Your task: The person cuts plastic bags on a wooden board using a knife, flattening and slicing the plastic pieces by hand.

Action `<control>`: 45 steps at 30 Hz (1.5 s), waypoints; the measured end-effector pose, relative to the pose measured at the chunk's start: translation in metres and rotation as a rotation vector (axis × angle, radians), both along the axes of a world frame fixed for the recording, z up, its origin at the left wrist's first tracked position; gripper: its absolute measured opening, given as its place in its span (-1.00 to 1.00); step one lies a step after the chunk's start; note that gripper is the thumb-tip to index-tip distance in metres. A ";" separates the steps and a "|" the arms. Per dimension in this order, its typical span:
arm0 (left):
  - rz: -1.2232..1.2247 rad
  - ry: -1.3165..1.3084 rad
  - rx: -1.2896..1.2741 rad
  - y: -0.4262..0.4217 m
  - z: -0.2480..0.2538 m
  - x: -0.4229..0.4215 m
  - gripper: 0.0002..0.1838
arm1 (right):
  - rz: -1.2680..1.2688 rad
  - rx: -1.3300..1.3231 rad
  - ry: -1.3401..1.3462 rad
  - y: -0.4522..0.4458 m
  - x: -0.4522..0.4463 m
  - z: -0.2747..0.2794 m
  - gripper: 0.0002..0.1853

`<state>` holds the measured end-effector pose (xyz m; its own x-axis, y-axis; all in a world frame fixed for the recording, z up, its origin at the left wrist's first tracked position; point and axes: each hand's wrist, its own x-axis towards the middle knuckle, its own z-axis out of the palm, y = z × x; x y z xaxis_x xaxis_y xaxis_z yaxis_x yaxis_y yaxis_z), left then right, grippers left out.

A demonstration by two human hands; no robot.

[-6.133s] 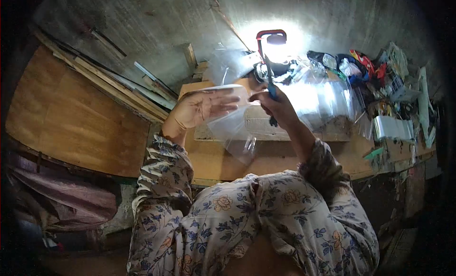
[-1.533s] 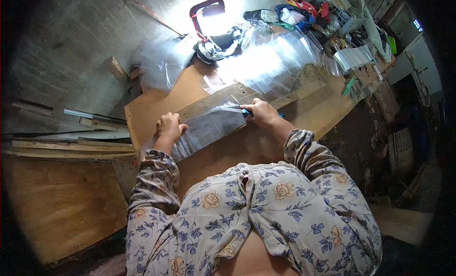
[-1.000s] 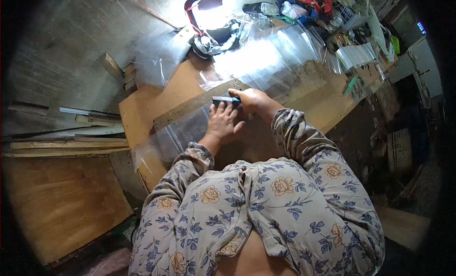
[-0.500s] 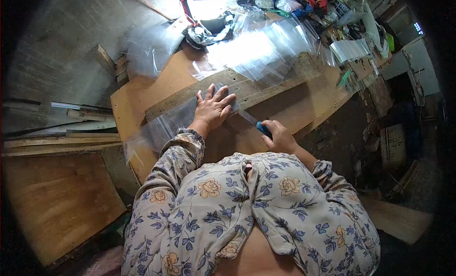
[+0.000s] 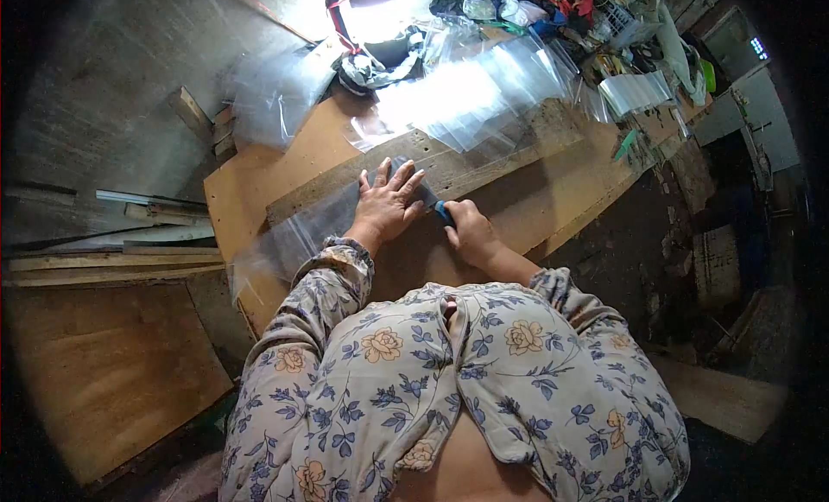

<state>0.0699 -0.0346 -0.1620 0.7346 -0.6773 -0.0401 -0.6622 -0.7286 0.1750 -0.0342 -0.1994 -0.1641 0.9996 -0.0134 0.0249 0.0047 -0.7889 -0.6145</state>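
Observation:
My left hand lies flat with fingers spread on a clear plastic sheet. The sheet rests partly over a long wooden board and trails off toward the left edge of the table. Close to the left thumb, my right hand is wrapped round the blue handle of a knife. Its flat blade points up and left, and the tip is hidden at the sheet beside my left fingers.
Overlapping clear plastic bags lie beyond the board, under a bright lamp. More plastic sits at the back left. A cluttered heap fills the back right. Wood strips are stacked left of the orange-brown table.
My right hand has moved left and slightly up with the knife, bringing it next to my left hand. My left hand stays in nearly the same place on the sheet.

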 end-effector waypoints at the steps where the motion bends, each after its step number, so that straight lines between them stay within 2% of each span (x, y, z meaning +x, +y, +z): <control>1: 0.000 0.009 0.001 0.000 0.001 0.001 -0.41 | -0.007 -0.039 0.043 0.003 0.006 0.001 -0.61; 4: 0.005 0.010 0.007 0.000 0.001 0.001 -0.39 | 0.000 -0.055 0.077 -0.004 0.008 0.011 -0.70; 10: 0.010 0.024 0.047 0.000 0.001 0.001 -0.32 | -0.005 -0.091 0.029 -0.022 0.025 0.007 -0.73; 12: 0.047 -0.013 -0.026 0.001 -0.003 0.001 -0.29 | 0.047 -0.115 -0.022 -0.023 0.059 -0.001 -0.71; 14: 0.062 -0.019 -0.092 0.003 -0.009 0.001 -0.28 | -0.074 -0.158 0.000 -0.015 0.090 -0.001 -0.63; 16: 0.070 -0.025 -0.157 0.006 -0.014 0.006 -0.28 | -0.063 -0.113 -0.007 0.004 0.102 0.015 -0.61; 19: 0.085 0.032 -0.827 0.014 -0.015 0.012 -0.26 | -0.057 -0.100 0.079 0.036 0.105 0.011 -0.45; 20: 0.088 0.027 -0.825 0.017 -0.015 0.013 -0.26 | -0.068 -0.122 0.093 0.043 0.103 0.006 -0.42; 22: 0.152 -0.043 -1.014 0.023 -0.017 0.011 -0.32 | -0.028 -0.151 0.103 0.045 0.106 0.011 -0.47; 24: 0.198 -0.090 -0.987 0.031 -0.012 0.006 -0.36 | 0.040 -0.079 0.179 0.035 0.114 0.004 -0.58; 25: 0.219 -0.174 -0.789 0.041 -0.005 0.001 -0.35 | 0.019 -0.108 0.156 0.032 0.112 0.013 -0.76; 26: 0.240 -0.252 -0.587 0.053 0.002 -0.004 -0.34 | 0.039 -0.113 0.154 0.025 0.114 0.015 -0.76; 27: 0.354 -0.202 -0.308 0.064 0.007 -0.014 -0.33 | 0.059 -0.121 0.133 0.015 0.117 0.016 -0.76; 28: 0.374 -0.205 -0.304 0.077 0.007 -0.020 -0.33 | 0.078 -0.126 0.112 0.005 0.121 0.019 -0.76; 30: 0.556 -0.143 -0.094 0.100 0.006 -0.033 -0.29 | 0.100 -0.112 0.090 -0.014 0.129 0.026 -0.73; 33: 0.593 -0.108 0.060 0.118 0.003 -0.041 -0.25 | 0.106 -0.184 0.010 -0.055 0.153 0.027 -0.71; 36: 0.612 -0.054 0.057 0.114 0.002 -0.041 -0.29 | 0.220 -0.208 -0.078 -0.098 0.165 0.048 -0.73; 38: 0.615 -0.060 0.076 0.112 -0.003 -0.040 -0.29 | 0.107 0.115 0.166 -0.114 0.162 0.064 -0.68; 39: 0.616 -0.048 0.054 0.112 -0.005 -0.040 -0.28 | 0.060 0.093 0.221 -0.118 0.157 0.074 -0.72; 43: 0.625 -0.034 0.041 0.112 -0.007 -0.041 -0.25 | 0.032 0.113 0.159 -0.155 0.149 0.052 -0.78; 45: 0.630 -0.042 0.018 0.112 -0.009 -0.040 -0.25 | -0.056 0.216 -0.018 -0.174 0.150 0.037 -0.80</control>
<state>0.0295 0.0774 -0.1710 0.9934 -0.1140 -0.0100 -0.1115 -0.9835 0.1425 0.1161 -0.3730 -0.1270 0.9965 -0.0763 0.0332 -0.0232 -0.6383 -0.7695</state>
